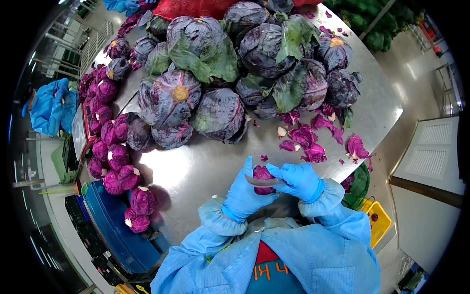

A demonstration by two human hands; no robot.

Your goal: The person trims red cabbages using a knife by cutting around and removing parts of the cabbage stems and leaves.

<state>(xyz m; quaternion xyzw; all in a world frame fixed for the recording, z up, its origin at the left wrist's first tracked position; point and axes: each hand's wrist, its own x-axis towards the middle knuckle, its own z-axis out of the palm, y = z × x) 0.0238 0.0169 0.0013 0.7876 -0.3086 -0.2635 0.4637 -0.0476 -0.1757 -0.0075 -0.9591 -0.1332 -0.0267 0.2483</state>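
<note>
My left hand (pixel 243 196), in a blue glove, is closed around a small red cabbage (pixel 262 172) near the table's front edge. In my right hand (pixel 299 181), also gloved, is a knife (pixel 263 183), its blade lying across the near side of that cabbage. Purple leaf trimmings (pixel 306 139) are scattered on the steel table beyond my right hand. Large untrimmed red cabbages (pixel 220 115) with dark outer leaves are heaped ahead of both hands. To the left, several trimmed red cabbages (pixel 118 157) form a row.
A red mesh sack (pixel 193 7) lies behind the heap. Blue crates (pixel 117 230) stand at the left table edge, near a scale (pixel 81 130). At right are a green mesh basket (pixel 360 188) and a yellow basket (pixel 379 225). Another person's blue sleeve (pixel 54 105) shows at left.
</note>
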